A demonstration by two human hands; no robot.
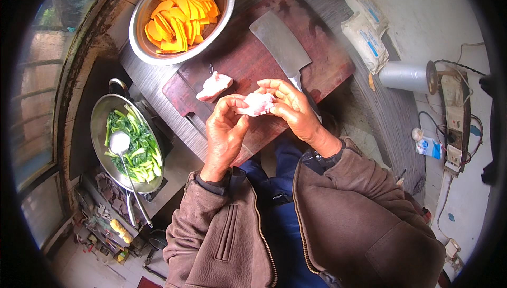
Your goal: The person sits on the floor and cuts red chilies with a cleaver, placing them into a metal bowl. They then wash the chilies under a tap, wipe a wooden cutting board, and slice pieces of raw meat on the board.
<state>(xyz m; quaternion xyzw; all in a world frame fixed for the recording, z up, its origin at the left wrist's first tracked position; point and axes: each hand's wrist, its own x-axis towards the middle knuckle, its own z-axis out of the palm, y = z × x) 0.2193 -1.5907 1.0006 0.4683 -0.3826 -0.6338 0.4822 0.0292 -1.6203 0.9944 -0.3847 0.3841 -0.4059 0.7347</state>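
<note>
A pale pink piece of raw meat (259, 104) is held up between both hands, above the near part of a reddish wooden cutting board (245, 50). My left hand (226, 131) pinches its left end between thumb and fingers. The fingers of my right hand (295, 111) grip its right end. Another piece of raw meat (215, 87) lies on the board just beyond my left hand. A cleaver (281, 44) rests flat on the board, its handle running partly behind my right hand.
Sliced orange pumpkin or squash (182, 18) fills a metal bowl (136, 46) at the upper left. Left of the board, a wok (97, 137) holds leafy greens (146, 153) and a metal ladle (119, 142). Wipe packs (364, 42) and a plastic roll (406, 76) lie at the right.
</note>
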